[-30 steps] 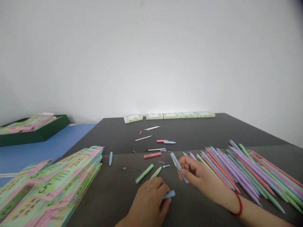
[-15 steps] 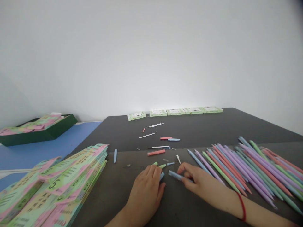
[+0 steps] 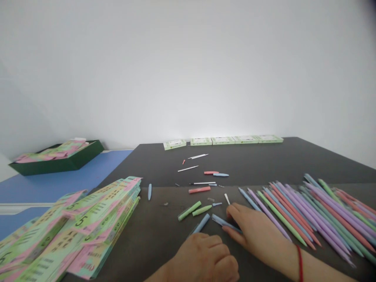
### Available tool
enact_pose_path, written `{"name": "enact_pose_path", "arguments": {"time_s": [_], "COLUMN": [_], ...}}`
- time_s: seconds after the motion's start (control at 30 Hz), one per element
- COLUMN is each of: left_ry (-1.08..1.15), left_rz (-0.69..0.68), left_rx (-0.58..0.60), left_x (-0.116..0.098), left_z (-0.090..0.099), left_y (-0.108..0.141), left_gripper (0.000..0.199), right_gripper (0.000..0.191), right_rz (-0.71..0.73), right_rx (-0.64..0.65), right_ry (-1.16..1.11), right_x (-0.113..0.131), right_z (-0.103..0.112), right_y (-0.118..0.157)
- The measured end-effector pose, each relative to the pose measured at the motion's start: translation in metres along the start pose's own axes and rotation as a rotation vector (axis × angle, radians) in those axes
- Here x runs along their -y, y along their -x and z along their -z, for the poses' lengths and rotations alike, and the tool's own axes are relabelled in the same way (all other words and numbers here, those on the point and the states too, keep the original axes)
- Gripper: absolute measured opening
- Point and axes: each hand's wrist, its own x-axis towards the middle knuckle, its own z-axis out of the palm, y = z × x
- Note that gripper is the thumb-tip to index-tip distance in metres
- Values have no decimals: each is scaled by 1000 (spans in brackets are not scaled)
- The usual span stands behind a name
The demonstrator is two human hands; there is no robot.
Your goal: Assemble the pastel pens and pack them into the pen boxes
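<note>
My left hand [image 3: 205, 258] is at the bottom middle, its fingers curled under; what they hold, if anything, is hidden. Just beyond its knuckles lies a blue pen barrel [image 3: 202, 223] with a clear end. My right hand [image 3: 255, 231] is closed loosely about a second blue pen barrel [image 3: 220, 220], thumb on the near side and forefinger on the far side. A small white cone-shaped piece [image 3: 226, 198] lies beyond that forefinger. Left of these rest a green barrel [image 3: 189, 210], a green pen cap [image 3: 202, 210] and a small blue piece [image 3: 217, 204].
Many pastel pens [image 3: 296, 215] lie in a row at right. Printed packets [image 3: 108, 219] are stacked at left, near a green tray [image 3: 58, 166]. Farther off are a red barrel [image 3: 199, 190], refills [image 3: 202, 183], caps [image 3: 220, 174] and flat boxes [image 3: 223, 140] along the wall.
My left hand has drawn back toward me, uncovering the green barrel, the green cap and one blue barrel. My right hand has shifted slightly nearer. The view has turned a little left.
</note>
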Motion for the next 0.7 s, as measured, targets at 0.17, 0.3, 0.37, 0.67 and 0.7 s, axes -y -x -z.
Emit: {"name": "enact_pose_path", "arguments": {"time_s": [0.17, 0.3, 0.37, 0.67, 0.7], "left_ry": [79, 75, 76, 43, 40], "left_rz": [575, 856, 881, 842, 848], "left_rx": [-31, 9, 47, 82, 72], "left_x": [21, 45, 52, 59, 60], "left_z": [13, 12, 7, 3, 4], "left_y": [-1, 5, 10, 17, 17], "left_gripper": [12, 23, 26, 18, 17], "right_gripper": [2, 7, 9, 4, 4], "right_rz": [90, 231, 255, 204, 185], "right_rx": [-12, 44, 57, 22, 17], "right_ry": [-26, -101, -110, -111, -108], "right_x": [0, 2, 4, -3, -7], "right_z": [14, 8, 3, 3, 6], "right_y": [-29, -56, -64, -63, -60]}}
